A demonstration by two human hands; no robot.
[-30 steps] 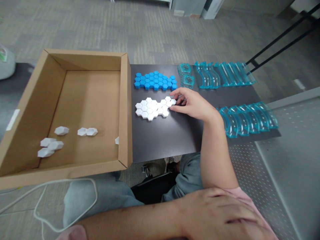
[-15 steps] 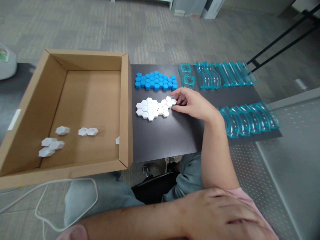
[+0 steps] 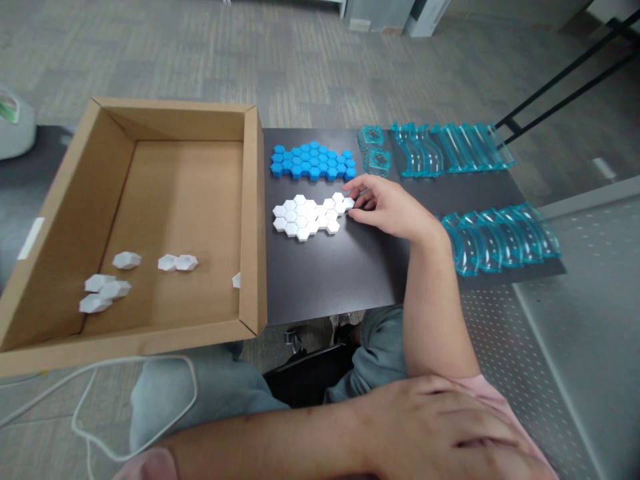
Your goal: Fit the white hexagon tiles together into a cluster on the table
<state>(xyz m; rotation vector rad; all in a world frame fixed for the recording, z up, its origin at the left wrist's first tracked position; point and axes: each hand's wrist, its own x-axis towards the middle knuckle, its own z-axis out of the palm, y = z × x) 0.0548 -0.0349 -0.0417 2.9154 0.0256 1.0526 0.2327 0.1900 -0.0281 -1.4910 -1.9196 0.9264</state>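
A flat cluster of white hexagonal pieces (image 3: 303, 217) lies on the dark table. At its right end my right hand (image 3: 380, 203) hovers close, thumb and curved fingers apart around the outermost white piece (image 3: 349, 204). Whether a fingertip still touches that piece is hard to see. My left forearm crosses low in front of me, and my left hand (image 3: 440, 427) lies over my right upper arm and pink sleeve, its fingers laid along it and partly cut off by the frame. Beyond the white cluster sits a group of blue hexagonal pieces (image 3: 313, 162).
An open cardboard box (image 3: 253, 220) stands on the left with several loose white pieces (image 3: 115, 289) inside. Clear teal curved track pieces (image 3: 500, 237), straight ones (image 3: 470, 148) and two square teal parts (image 3: 377, 162) lie to the right. A white cable (image 3: 135, 360) hangs below the box.
My right thumb has drawn back slightly to the right from the outermost white piece. The view has shifted a little; my left hand and the pieces stay where they were.
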